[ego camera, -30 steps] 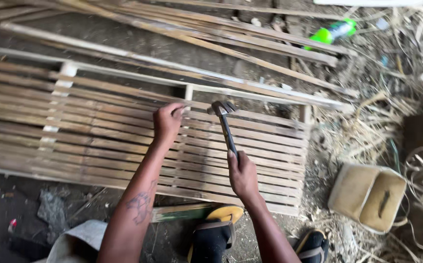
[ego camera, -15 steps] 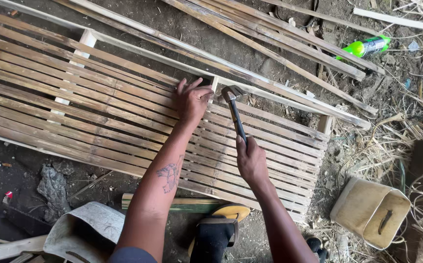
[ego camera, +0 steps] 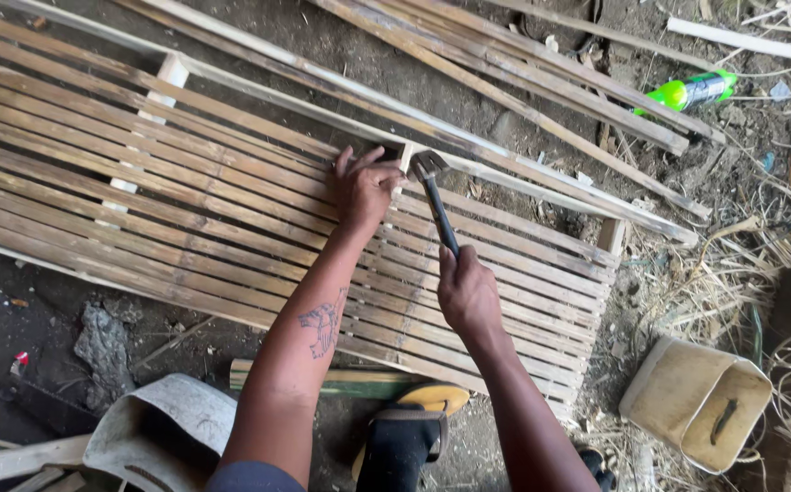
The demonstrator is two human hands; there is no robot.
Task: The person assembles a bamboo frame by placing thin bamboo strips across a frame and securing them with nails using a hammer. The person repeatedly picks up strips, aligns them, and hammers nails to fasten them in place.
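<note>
Dirt floor (ego camera: 523, 118) lay under everything, dark and littered with dry straw and scraps, and the work rested straight on it with no bench beneath. Beyond the hands, loose bamboo strips (ego camera: 541, 77) ran slantwise across the ground. Under both hands stretched a bamboo slat panel (ego camera: 186, 182), its long strips set close together over pale crosspieces.

The left hand (ego camera: 362, 187) lay flat on the slats with fingers spread, pressing down beside the top edge of the panel. Just to its right sat the head of a hammer (ego camera: 438, 205), touching the upper strip by a pale crosspiece. The right hand (ego camera: 467, 293) was closed around the hammer's dark handle, nearer the person than the left hand.

Far beyond the right hand, out on the dirt, lay a bright green plastic bottle (ego camera: 687, 91) on its side with a label band around its middle. To the right of the right hand and nearer the person stood an open, boxy yellowish container (ego camera: 696, 401), cut open at the top, with a small dark object inside. Below the hands a sandalled foot (ego camera: 405, 437) showed, and to its left a pale curved piece of plastic (ego camera: 163, 419).
</note>
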